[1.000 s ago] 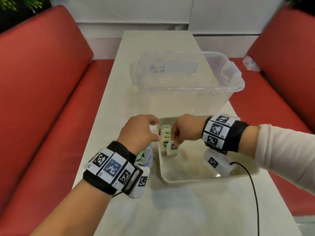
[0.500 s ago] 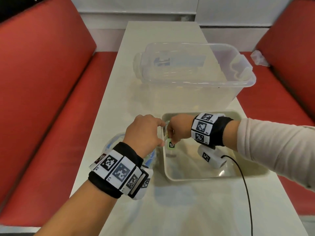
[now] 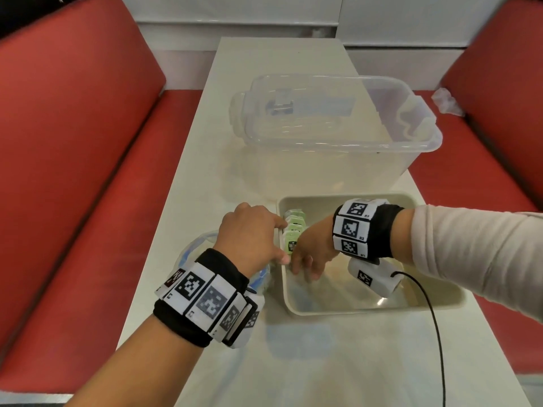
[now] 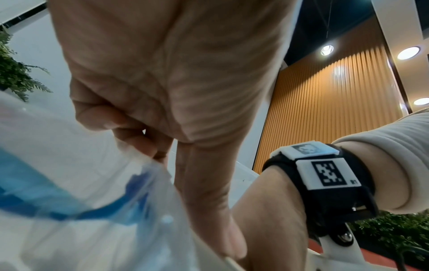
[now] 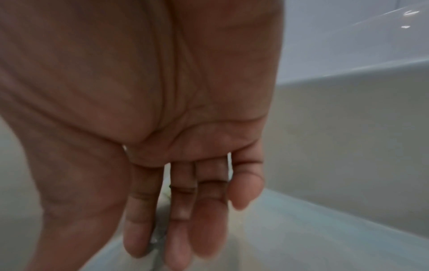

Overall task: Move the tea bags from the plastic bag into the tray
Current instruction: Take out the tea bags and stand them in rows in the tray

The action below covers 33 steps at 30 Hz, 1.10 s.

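Counts: one tray (image 3: 367, 309), one plastic bag (image 3: 202, 245), one clear storage bin (image 3: 338, 148), two hands; the tea bags (image 3: 293, 230) stood in a single row, about five showing, the exact number not clear because the right hand covered part of the row.
Tea bags: pale green sachets with dark labels, upright on edge along the tray's left wall, toward its far left corner.
Right hand (image 3: 313, 249): inside the tray, just right of the row and against its nearest sachet; fingers (image 5: 204, 210) straight and pointing down toward the tray floor, holding nothing.
Left hand (image 3: 249, 236): over the tray's left rim, just left of the row; in the left wrist view its curled fingers (image 4: 130, 132) pinched the edge of the bag (image 4: 81, 201) while the thumb reached down to the rim.
Plastic bag: clear with blue print, lying on the table (image 3: 279, 362) just left of the tray and partly beneath the left wrist; its contents could not be made out.
Tray: beige, shallow, rectangular, near the table's right edge; it held the row of sachets and the right hand, with the rest of its floor bare.
Storage bin: transparent, behind the tray and close to its far rim; its contents could not be told apart from reflections.
Surroundings: red bench seats (image 3: 73, 171) on both sides of the table; a black cable (image 3: 437, 342) ran from the right wrist device across the tray's near rim.
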### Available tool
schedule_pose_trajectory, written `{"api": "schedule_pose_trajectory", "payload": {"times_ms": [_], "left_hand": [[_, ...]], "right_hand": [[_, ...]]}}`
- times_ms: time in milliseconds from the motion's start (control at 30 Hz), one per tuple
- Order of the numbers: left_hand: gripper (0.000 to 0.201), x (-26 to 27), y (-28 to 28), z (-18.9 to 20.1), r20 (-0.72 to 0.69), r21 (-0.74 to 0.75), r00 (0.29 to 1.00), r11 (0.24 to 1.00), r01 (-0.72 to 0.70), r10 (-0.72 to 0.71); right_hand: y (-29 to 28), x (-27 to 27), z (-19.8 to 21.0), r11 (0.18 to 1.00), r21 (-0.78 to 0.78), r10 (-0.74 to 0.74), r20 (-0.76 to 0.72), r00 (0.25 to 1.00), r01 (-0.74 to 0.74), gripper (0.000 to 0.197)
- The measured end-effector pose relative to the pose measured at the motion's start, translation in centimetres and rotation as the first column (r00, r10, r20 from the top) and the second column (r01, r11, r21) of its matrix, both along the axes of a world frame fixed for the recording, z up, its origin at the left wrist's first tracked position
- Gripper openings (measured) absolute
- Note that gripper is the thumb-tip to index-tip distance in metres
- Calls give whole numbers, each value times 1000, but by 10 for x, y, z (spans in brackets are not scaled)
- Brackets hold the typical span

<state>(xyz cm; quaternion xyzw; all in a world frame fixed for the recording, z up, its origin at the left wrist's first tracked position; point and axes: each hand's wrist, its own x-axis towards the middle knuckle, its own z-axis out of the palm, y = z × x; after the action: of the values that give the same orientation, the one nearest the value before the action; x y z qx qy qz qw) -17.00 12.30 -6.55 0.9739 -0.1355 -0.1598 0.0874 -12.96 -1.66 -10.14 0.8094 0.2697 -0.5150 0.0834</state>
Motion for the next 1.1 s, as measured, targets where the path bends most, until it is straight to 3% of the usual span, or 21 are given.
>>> {"api": "schedule_pose_trajectory", "payload": {"times_ms": [133,367,600,733,1000,1100], "left_hand": [[69,1,-1,1,-2,13,1000,1000,11,-11],[69,2,0,-2,-11,5,1000,1000,18,-18],[68,2,1,-3,4,-20,1000,1000,19,-19],[68,1,1,-4,5,-17,1000,1000,21,-21],[67,2,2,-7,13,-41,1000,999,21,-20],[55,-1,4,-4,32,-95,999,995,7,-4]], "right_hand": [[-8,-2,9,1000,8,-8,37,999,7,51],[-34,-8,33,981,-60,-176,113,978,183,58],[-16,-12,36,970,116,-228,128,965,214,65],[-18,-11,37,963,109,-261,125,957,248,65],[-17,-9,27,973,76,-222,61,973,217,54],[-15,-8,29,978,72,-204,91,975,198,50]]}}
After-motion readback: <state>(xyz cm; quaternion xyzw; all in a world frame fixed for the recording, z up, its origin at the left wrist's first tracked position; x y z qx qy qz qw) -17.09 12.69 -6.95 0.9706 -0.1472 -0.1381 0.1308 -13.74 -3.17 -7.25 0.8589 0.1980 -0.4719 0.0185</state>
